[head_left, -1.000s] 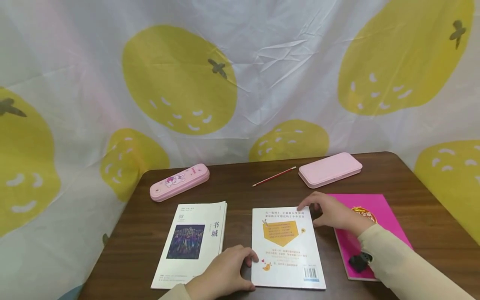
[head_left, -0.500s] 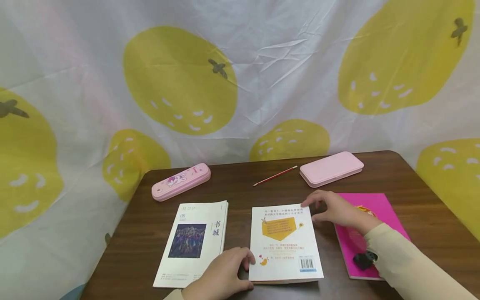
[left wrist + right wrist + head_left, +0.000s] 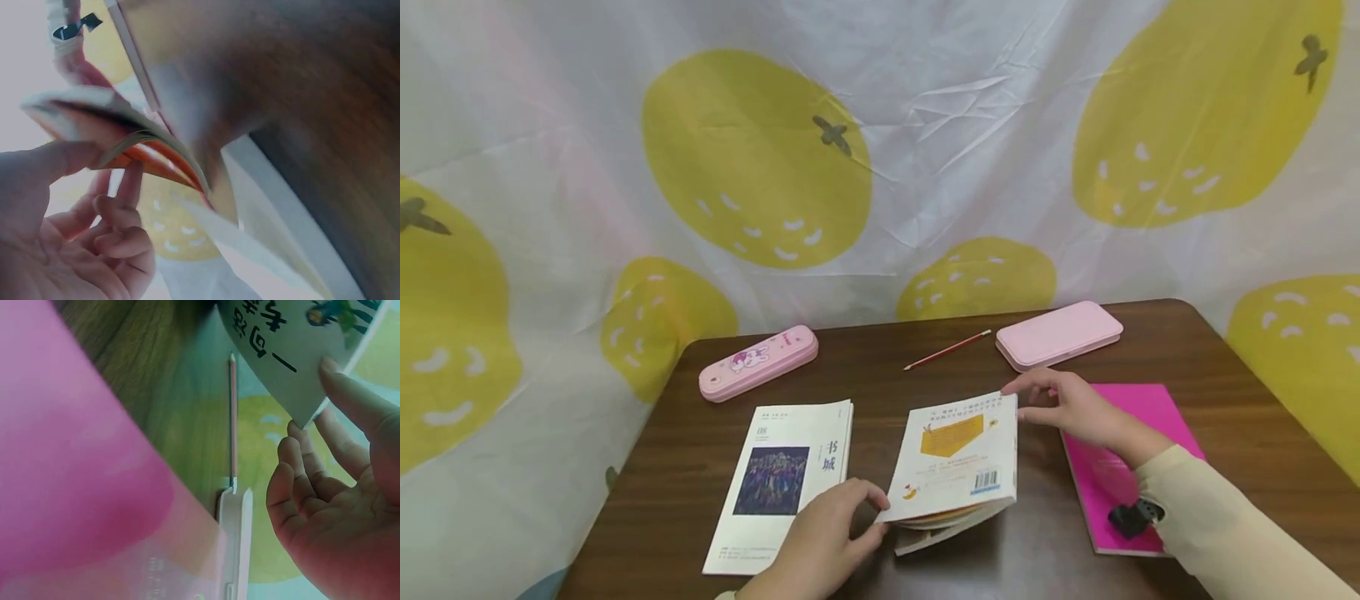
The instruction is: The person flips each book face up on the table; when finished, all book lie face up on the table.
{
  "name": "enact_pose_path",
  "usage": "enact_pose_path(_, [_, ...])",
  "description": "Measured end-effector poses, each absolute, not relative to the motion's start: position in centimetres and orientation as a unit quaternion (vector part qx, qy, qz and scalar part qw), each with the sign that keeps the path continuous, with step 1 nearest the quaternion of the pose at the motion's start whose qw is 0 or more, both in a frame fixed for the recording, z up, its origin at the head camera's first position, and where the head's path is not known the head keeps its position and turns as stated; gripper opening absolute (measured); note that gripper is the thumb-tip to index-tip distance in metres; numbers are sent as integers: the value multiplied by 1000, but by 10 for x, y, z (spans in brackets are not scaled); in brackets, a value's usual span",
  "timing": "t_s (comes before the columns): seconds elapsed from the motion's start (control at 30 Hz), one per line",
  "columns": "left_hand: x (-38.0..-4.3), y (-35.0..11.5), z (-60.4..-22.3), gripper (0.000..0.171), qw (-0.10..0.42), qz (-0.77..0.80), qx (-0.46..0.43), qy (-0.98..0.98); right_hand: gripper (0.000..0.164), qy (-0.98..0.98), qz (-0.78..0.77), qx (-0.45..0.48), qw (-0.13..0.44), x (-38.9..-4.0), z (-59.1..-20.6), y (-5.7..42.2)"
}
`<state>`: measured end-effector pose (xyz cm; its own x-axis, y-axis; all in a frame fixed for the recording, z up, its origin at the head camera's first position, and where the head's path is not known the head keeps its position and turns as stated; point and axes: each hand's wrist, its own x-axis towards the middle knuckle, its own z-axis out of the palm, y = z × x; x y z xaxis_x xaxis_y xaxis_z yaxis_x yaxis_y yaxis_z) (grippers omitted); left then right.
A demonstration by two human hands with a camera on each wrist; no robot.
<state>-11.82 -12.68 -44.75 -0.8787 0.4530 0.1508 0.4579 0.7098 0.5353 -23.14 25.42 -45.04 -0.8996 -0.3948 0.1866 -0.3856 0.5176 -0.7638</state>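
Observation:
A white paperback book point(image 3: 951, 471), its back cover with a yellow panel and barcode facing up, is tilted above the table between my hands. My left hand point(image 3: 823, 533) pinches its near left corner. At the far right corner, my right hand point(image 3: 1078, 417) pinches the edge between thumb and fingers. In the left wrist view the pages point(image 3: 165, 156) fan slightly apart beside the left thumb and fingers. The right wrist view shows the other cover point(image 3: 275, 356) with large black characters, its corner between the right thumb and fingers.
A white booklet point(image 3: 775, 533) lies left, partly behind the left hand. A magenta book point(image 3: 1150, 467) lies right, under the right forearm. Along the back are a pink rabbit pencil case point(image 3: 760, 362), a red pencil point(image 3: 947, 350) and a plain pink case point(image 3: 1060, 333), before a fruit-print curtain point(image 3: 760, 158).
The white book, flat on the table a second ago, has been raised and tilted, its near edge up and pages parting. Both hands rose with it, the left shifting slightly left.

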Motion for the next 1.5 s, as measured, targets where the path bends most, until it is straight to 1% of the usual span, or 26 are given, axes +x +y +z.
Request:
enact_pose_path(0.1, [-118,-129,-443,16,13,-345,-232,-909,28,868,-445,-222,-11,-232,-445,252])
enact_pose_path(0.23, [-118,-130,-439,16,16,-400,-222,-889,26,869,-445,-214,-15,-232,-438,251])
enact_pose_path(0.33, [-118,-130,-438,23,20,-412,-218,-885,26,867,-454,-205,-11,-233,-433,249])
enact_pose_path(0.4, [-117,-130,-438,29,34,-407,-223,-885,27,865,-461,-199,-10,-233,-430,248])
enact_pose_path(0.47, [-117,-130,-438,31,52,-404,-229,-884,27,864,-465,-192,-10,-232,-427,247])
enact_pose_path(0.57, [-117,-130,-437,26,74,-412,-222,-881,26,866,-468,-175,-7,-230,-423,245])
enact_pose_path(0.77, [-119,-131,-430,18,89,-439,-183,-875,24,867,-473,-155,1,-228,-409,242])
enact_pose_path(0.97, [-119,-130,-425,10,104,-459,-164,-867,15,861,-471,-191,13,-228,-400,245])
enact_pose_path(1.07, [-118,-130,-426,11,110,-479,-147,-858,13,857,-472,-205,24,-226,-397,249])
enact_pose_path(1.17, [-118,-130,-427,18,110,-497,-137,-850,12,856,-473,-209,26,-225,-398,251])
enact_pose_path(1.3, [-120,-130,-430,40,131,-473,-167,-855,13,857,-470,-209,21,-225,-399,252])
enact_pose_path(1.37, [-121,-130,-431,47,146,-449,-184,-862,14,859,-467,-210,20,-225,-401,253])
enact_pose_path(1.43, [-122,-130,-431,49,160,-429,-195,-868,16,861,-464,-208,18,-225,-403,254])
enact_pose_path(1.5, [-123,-130,-432,45,169,-415,-199,-872,18,862,-462,-207,18,-225,-406,254])
